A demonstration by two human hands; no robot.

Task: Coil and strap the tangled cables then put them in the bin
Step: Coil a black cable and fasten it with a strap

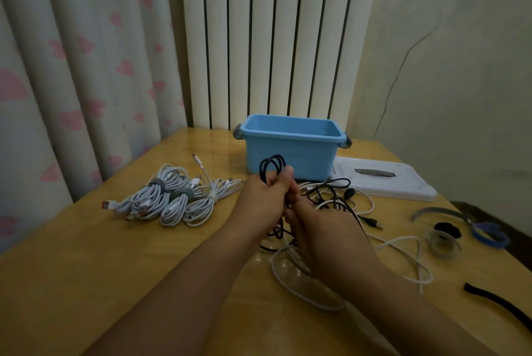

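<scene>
Black cable (272, 167), partly coiled, gripped in left hand (263, 194); right hand (319, 229) pinches its trailing length. Strapped white coils (172, 200) lie left, blue bin (290, 148) behind, loose white cable (403, 243) right, on wooden table (86, 269).

A wooden table (115, 269) stands before a heart-patterned curtain (72, 67), a white radiator (273, 38) and a cracked wall (446, 82).

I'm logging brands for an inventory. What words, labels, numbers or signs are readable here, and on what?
None can be read.
Bin: plain blue, no label in view.
White lid: no print visible.
Strapped white cables: plugs too small to show any marking.
Black cable in the left hand: no marking visible.
</scene>
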